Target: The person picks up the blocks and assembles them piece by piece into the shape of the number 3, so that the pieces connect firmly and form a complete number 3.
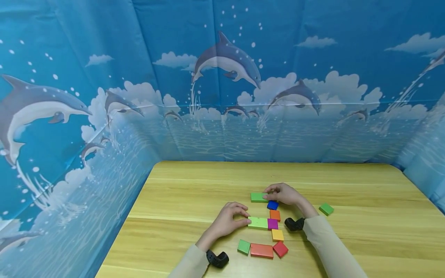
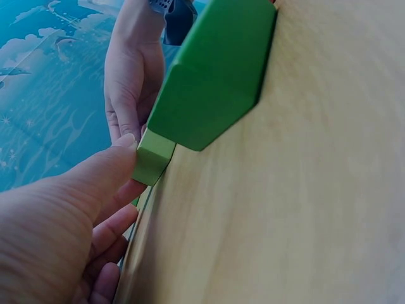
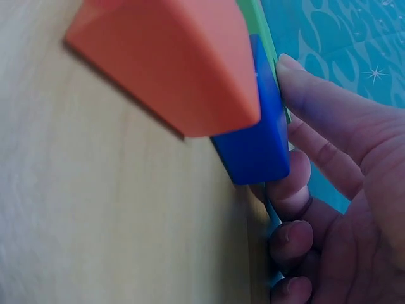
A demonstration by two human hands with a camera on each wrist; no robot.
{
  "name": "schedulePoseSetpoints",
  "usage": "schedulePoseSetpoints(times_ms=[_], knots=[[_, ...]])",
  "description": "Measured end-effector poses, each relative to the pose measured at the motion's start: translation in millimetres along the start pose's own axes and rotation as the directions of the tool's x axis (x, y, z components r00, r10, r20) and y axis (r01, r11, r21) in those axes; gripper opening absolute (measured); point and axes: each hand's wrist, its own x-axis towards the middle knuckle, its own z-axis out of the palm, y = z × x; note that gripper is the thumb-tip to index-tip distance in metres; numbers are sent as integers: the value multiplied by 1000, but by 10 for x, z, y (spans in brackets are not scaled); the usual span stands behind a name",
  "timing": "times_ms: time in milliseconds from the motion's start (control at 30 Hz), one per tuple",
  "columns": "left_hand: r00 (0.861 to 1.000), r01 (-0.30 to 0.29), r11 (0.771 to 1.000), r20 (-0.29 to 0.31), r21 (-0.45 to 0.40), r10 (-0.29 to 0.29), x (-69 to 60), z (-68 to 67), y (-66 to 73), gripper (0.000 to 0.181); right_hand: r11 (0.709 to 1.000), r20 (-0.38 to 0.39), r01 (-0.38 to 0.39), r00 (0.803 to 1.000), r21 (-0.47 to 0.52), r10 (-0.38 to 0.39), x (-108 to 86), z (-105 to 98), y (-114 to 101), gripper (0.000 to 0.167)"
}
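Observation:
My left hand (image 1: 227,220) pinches the left end of a long light green block (image 1: 257,222), which lies against a purple block (image 1: 272,224). In the left wrist view the thumb sits on one side of that light green block (image 2: 155,158), with a finger on the other. Farther back, my right hand (image 1: 283,194) holds the right end of a long green block (image 1: 257,197) between thumb and fingers. Just in front of its fingertips is a blue block (image 1: 272,205). An orange block (image 1: 275,215) stands between the blue and purple ones.
Toward the near side lie a yellow block (image 1: 277,235), a red block (image 1: 280,249), a long orange-red block (image 1: 262,251) and a small green block (image 1: 243,247). Another green block (image 1: 326,209) lies apart at the right on the wooden table (image 1: 365,231). Dolphin-printed curtains (image 1: 222,135) surround the table.

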Motion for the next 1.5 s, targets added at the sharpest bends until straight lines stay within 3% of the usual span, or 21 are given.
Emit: schedulePoseSetpoints(times_ms=[1200, 1367, 1500], knots=[[1000, -12, 1000, -12, -2, 12, 11, -8, 6, 17, 999, -13, 27, 1000, -44, -28, -6, -8, 80, 32], [1000, -1, 1000, -8, -9, 1, 6, -7, 25, 17, 1000, -148, 12, 989, 14, -10, -105, -31, 104, 35], [1000, 7, 1000, -2, -12, -7, -3, -5, 41, 18, 998, -338, 56, 940, 12, -49, -304, -102, 135, 40]])
